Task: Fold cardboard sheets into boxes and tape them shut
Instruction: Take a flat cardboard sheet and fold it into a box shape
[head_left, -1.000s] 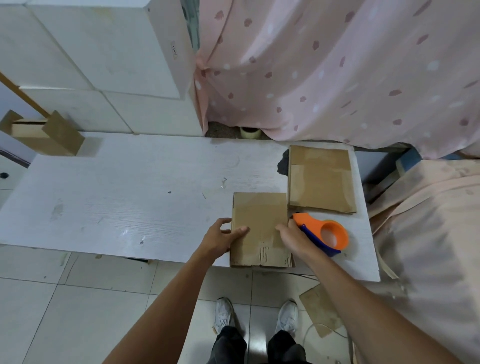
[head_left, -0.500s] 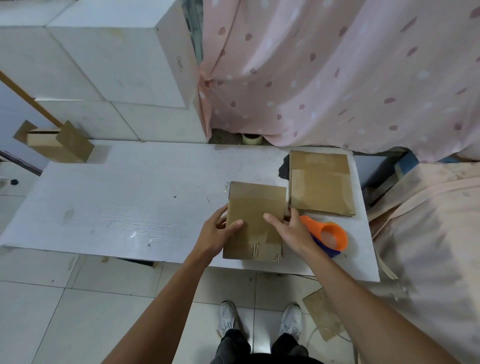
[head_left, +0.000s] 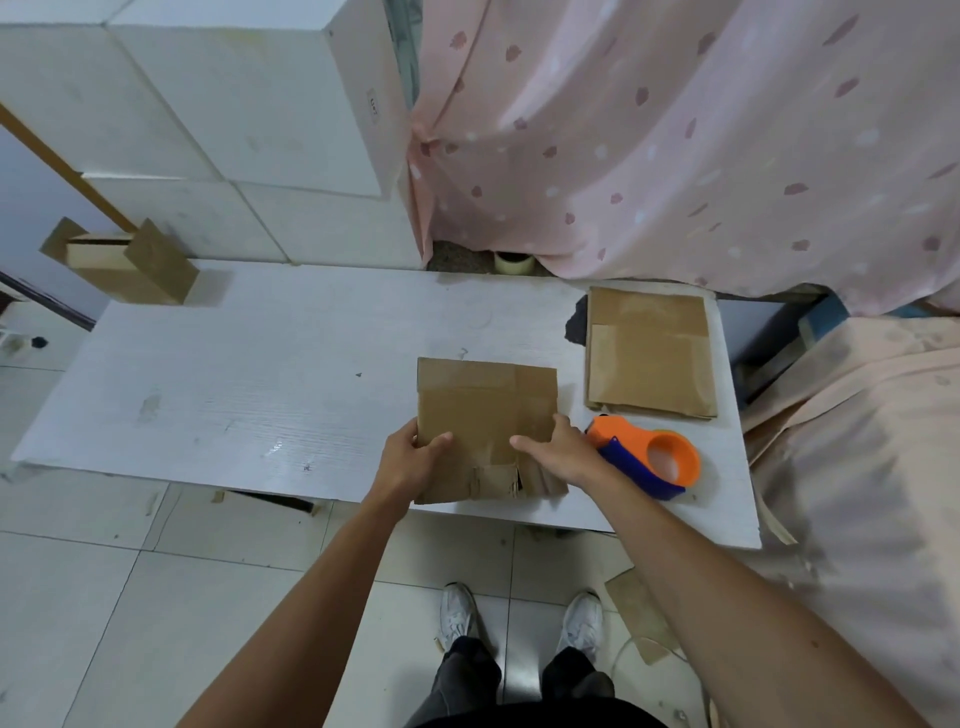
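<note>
A flat cardboard sheet (head_left: 485, 415) lies at the near edge of the white table (head_left: 260, 384), gripped at its sides by both hands: left hand (head_left: 410, 457) with thumb on top, right hand (head_left: 558, 447) likewise. Just right sits an orange tape dispenser (head_left: 649, 460); beyond it, a stack of sheets (head_left: 649, 353)

Two bare forearms (head_left: 311, 597), dark grey trousers (head_left: 467, 675) and a pair of white lace-up sneakers (head_left: 457, 610).
</note>
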